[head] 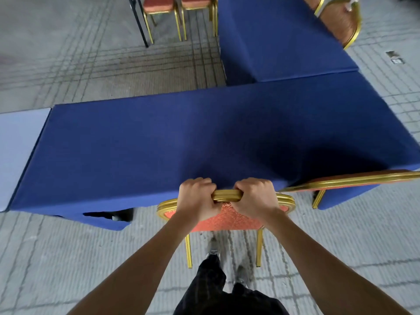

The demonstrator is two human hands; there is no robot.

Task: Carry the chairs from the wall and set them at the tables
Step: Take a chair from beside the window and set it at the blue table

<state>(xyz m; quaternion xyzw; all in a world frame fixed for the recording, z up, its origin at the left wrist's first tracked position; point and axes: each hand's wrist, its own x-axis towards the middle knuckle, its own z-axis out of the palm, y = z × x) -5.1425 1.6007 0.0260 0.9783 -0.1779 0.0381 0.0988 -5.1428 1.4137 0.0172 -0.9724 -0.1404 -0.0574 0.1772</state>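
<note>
Head view: a banquet chair (227, 218) with a gold metal frame and an orange-red patterned back stands upright against the near edge of the blue-clothed counter (159, 144), its seat out of sight beneath the cloth. Just to its right, a matching chair (354, 178) sits at the same counter. A second blue counter (279, 42) and more chairs (159, 7) stand beyond. Both arms reach forward. The left hand (195, 198) and right hand (255, 198) grip the back's top rail side by side, fingers (200, 181) curled over it.

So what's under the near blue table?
Mostly hidden by the cloth. A gap in it shows only darkness and something pale. The seat of the chair is covered too.
</note>
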